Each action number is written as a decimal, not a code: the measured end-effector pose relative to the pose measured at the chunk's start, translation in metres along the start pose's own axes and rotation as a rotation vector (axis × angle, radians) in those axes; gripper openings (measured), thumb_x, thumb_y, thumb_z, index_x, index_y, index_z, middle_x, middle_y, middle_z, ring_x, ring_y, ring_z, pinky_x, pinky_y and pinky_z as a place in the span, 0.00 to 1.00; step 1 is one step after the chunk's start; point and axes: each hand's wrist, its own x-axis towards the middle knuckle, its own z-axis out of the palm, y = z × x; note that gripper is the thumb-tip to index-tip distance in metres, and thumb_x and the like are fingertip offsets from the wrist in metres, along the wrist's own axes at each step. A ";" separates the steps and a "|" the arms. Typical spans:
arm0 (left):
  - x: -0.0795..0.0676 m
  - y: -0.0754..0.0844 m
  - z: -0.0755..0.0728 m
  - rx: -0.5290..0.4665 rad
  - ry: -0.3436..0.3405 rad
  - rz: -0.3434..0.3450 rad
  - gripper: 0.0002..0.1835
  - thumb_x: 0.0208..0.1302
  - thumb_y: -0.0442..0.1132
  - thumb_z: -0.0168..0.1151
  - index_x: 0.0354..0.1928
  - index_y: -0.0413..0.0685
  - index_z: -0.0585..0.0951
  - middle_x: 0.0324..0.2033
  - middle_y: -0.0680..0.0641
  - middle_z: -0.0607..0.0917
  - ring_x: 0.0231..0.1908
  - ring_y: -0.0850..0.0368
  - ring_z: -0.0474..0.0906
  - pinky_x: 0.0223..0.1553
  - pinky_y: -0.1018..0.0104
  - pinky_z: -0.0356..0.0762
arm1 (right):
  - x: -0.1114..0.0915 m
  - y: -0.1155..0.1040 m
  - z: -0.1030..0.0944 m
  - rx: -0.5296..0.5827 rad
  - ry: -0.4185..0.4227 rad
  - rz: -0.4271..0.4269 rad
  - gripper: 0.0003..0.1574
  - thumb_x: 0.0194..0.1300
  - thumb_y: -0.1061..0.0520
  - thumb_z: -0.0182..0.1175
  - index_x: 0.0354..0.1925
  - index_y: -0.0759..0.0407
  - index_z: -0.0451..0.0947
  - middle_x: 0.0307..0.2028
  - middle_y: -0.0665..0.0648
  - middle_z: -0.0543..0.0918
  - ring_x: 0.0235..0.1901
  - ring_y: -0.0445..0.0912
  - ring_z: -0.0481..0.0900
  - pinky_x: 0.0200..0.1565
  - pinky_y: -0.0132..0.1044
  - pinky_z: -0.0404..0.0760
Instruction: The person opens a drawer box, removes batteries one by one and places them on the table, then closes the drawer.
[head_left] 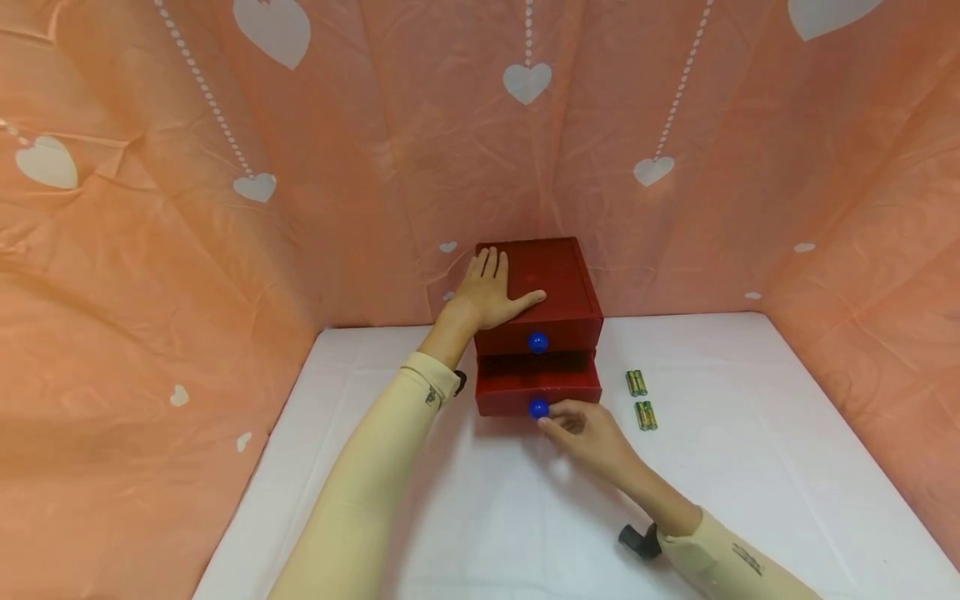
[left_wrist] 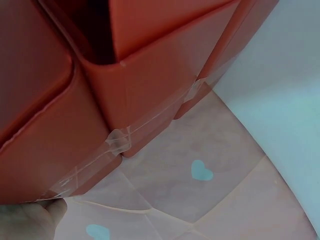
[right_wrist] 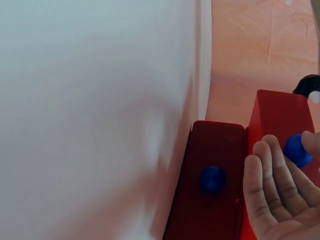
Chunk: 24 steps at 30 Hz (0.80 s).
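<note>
A red drawer cabinet (head_left: 551, 275) with blue round knobs stands at the table's back. My left hand (head_left: 491, 296) rests flat on its top, fingers spread; part of that hand (left_wrist: 30, 220) shows at the lower left of the left wrist view. The upper drawer (head_left: 577, 336) is closed, its blue knob (head_left: 537, 342) untouched. Below it, the lower drawer (head_left: 502, 405) sticks out partway, and its visible inside is dark. My right hand (head_left: 588, 433) pinches the lower knob (right_wrist: 298, 151) between thumb and index finger, the other fingers extended beside it.
Two pairs of green-and-gold batteries, a rear pair (head_left: 636, 382) and a front pair (head_left: 646, 415), lie right of the cabinet on the white tablecloth (head_left: 720, 467). Pink cloth (head_left: 420, 167) with white hearts hangs behind and along both sides.
</note>
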 end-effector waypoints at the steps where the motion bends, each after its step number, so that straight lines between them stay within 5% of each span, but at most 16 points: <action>1: 0.000 0.000 0.000 0.000 0.000 -0.001 0.61 0.74 0.80 0.40 0.87 0.40 0.38 0.86 0.38 0.36 0.86 0.44 0.28 0.84 0.53 0.27 | 0.001 0.001 0.000 -0.001 0.000 0.003 0.16 0.73 0.52 0.72 0.50 0.63 0.89 0.39 0.52 0.92 0.38 0.44 0.89 0.44 0.33 0.88; 24: 0.002 -0.001 0.002 -0.005 0.006 -0.003 0.61 0.73 0.81 0.39 0.87 0.41 0.39 0.86 0.38 0.36 0.86 0.43 0.28 0.84 0.51 0.29 | 0.034 0.010 -0.004 0.038 0.027 0.016 0.20 0.75 0.50 0.70 0.49 0.67 0.88 0.38 0.56 0.93 0.39 0.48 0.91 0.41 0.36 0.88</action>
